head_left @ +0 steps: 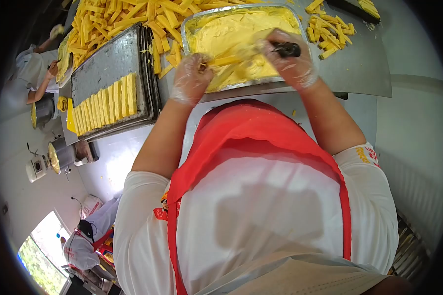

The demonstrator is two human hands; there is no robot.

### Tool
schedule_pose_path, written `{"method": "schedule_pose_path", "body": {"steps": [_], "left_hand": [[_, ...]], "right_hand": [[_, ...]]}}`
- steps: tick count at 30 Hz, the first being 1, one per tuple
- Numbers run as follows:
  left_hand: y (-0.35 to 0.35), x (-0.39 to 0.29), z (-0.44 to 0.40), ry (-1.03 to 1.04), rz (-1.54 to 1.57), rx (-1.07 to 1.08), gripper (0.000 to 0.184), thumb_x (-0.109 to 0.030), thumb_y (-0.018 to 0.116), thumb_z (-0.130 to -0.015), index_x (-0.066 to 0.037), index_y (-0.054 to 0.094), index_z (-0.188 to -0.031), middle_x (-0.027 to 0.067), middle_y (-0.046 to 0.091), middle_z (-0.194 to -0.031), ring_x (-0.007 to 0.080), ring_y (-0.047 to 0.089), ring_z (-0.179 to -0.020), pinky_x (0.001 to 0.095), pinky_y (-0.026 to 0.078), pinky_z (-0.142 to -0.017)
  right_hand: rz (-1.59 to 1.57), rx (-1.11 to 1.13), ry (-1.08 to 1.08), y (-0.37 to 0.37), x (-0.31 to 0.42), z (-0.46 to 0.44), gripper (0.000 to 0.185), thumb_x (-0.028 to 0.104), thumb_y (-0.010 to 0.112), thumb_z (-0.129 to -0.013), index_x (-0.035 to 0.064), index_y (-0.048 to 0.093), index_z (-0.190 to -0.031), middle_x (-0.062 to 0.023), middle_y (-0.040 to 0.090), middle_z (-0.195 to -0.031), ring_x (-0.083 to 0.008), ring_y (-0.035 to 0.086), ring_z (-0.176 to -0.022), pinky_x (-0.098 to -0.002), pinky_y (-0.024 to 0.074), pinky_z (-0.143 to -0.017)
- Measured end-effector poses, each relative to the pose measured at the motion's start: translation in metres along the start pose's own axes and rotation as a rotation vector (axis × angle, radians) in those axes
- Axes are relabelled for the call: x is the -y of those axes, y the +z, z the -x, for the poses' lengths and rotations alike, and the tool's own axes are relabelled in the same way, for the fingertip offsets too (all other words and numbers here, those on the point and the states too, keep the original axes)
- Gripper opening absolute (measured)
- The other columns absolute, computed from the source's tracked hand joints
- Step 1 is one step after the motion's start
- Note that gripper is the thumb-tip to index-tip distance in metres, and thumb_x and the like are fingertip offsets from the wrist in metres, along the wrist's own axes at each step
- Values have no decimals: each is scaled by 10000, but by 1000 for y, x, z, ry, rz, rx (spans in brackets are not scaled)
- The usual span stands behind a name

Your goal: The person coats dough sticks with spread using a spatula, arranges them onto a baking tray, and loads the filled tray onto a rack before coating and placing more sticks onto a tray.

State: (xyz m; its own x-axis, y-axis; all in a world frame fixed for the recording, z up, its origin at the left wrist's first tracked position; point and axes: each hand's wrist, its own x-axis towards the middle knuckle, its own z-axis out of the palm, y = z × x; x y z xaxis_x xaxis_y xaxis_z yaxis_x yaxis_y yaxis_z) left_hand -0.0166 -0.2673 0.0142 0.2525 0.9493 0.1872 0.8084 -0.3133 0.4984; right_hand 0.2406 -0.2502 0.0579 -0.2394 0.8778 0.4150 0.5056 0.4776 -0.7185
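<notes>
My left hand, in a clear plastic glove, is closed around the near end of a yellow cake stick above the cream. My right hand, gloved likewise, grips the black handle of a spreading tool. Its blade is smeared by motion and seems to lie near the stick; I cannot tell whether they touch. Under both hands is a metal pan holding thick pale yellow cream.
Plain sticks are heaped behind and left, with a smaller pile at right. Coated sticks lie in a row on stacked baking trays. Another person's hand works at far left; a person is at lower left.
</notes>
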Motion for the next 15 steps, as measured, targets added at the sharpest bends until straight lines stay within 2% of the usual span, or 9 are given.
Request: {"method": "schedule_pose_path", "body": {"steps": [2, 3, 5, 6, 8, 11, 13, 14, 15], "left_hand": [[13, -13, 3, -209, 82, 6, 326, -186, 687, -755, -13, 643, -1028, 214, 662, -962, 362, 646, -917, 414, 515, -827], [14, -12, 5, -211, 76, 0, 326, -186, 687, -755, -13, 643, -1028, 214, 662, -962, 362, 646, -917, 414, 515, -827], [12, -10, 9, -258, 177, 59, 342, -189, 680, -748, -22, 638, -1044, 214, 667, -941, 372, 649, -903, 435, 514, -811], [13, -11, 12, -267, 173, 54, 342, -189, 680, -748, -22, 638, -1044, 214, 667, -941, 372, 649, -903, 435, 514, -811], [14, -14, 17, -136, 122, -25, 337, -192, 669, -747, -30, 642, -1042, 210, 673, -932, 367, 653, -887, 427, 517, -793], [22, -14, 13, -167, 43, 7, 297, -201, 668, -748, -38, 662, -996, 194, 677, -922, 350, 656, -885, 419, 518, -794], [21, -17, 15, -203, 55, 23, 273, -200, 669, -747, -39, 671, -968, 190, 675, -921, 345, 656, -883, 416, 518, -792], [17, -15, 19, -223, 77, 55, 250, -199, 670, -747, -41, 679, -939, 186, 674, -921, 341, 655, -881, 413, 518, -791], [9, -11, 26, -249, 62, 28, 250, -199, 670, -747, -41, 679, -939, 186, 674, -921, 341, 655, -881, 413, 518, -791]], "right_hand": [[-348, 61, 39, 22, 4, 9, 187, 228, 659, -902, 89, 561, -826, -77, 508, -666, -187, 482, -613, -326, 454, -600], [-353, 62, 33, 24, -8, 12, 187, 228, 659, -902, 89, 561, -826, -77, 508, -666, -187, 482, -613, -326, 454, -600], [-207, 133, 196, 26, -56, 13, 181, 219, 655, -906, 83, 569, -824, -66, 519, -670, -181, 479, -611, -318, 452, -598], [-143, 81, 201, 22, -66, 10, 185, 215, 648, -910, 75, 566, -821, -50, 523, -676, -161, 467, -616, -313, 449, -597], [-164, 107, 183, 17, -61, 9, 187, 212, 646, -910, 72, 567, -816, -51, 517, -668, -161, 459, -614, -312, 447, -596], [-361, 200, 104, 18, -25, 15, 171, 202, 642, -904, 72, 573, -816, -88, 505, -642, -206, 463, -593, -323, 452, -594], [-265, 220, -9, 24, -18, 12, 160, 184, 640, -893, 67, 568, -812, -86, 483, -637, -200, 467, -598, -321, 445, -596], [-144, 233, 69, 25, -42, 11, 163, 176, 631, -888, 62, 555, -799, -91, 477, -638, -202, 463, -592, -334, 434, -583], [-159, 164, 52, 25, -63, 13, 173, 178, 623, -892, 60, 549, -790, -118, 480, -631, -234, 449, -575, -356, 425, -564]]}}
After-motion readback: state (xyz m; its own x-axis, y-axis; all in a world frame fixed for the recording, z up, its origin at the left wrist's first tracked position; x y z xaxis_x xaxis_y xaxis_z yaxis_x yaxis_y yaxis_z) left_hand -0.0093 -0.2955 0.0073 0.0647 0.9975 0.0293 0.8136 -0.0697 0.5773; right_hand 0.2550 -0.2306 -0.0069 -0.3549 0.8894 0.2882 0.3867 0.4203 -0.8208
